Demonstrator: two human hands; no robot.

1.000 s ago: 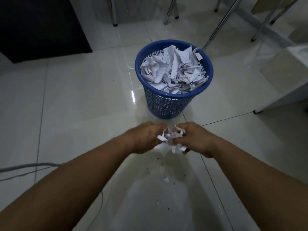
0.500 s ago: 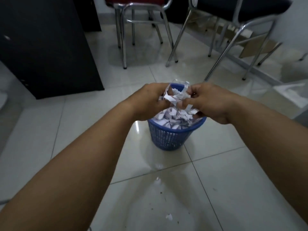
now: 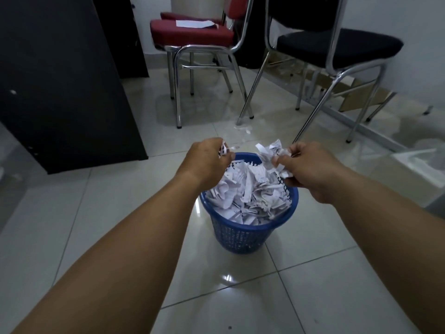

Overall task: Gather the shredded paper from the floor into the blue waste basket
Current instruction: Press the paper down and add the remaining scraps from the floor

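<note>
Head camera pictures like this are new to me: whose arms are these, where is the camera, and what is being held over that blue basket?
There is no machine here. The camera sits on a person's head and looks forward and down, so the two bare arms reaching in from the bottom are that person's own.

The left hand is closed on a few paper strips. The right hand grips a bigger crumpled bunch of shredded paper. Both hands are above the blue waste basket, which stands on the tiled floor and is already heaped with paper scraps.

Behind it stand a red chair with a sheet of paper on its seat, and a black chair. A few scraps lie on the floor near the chair legs. A dark cabinet is on the left.
</note>
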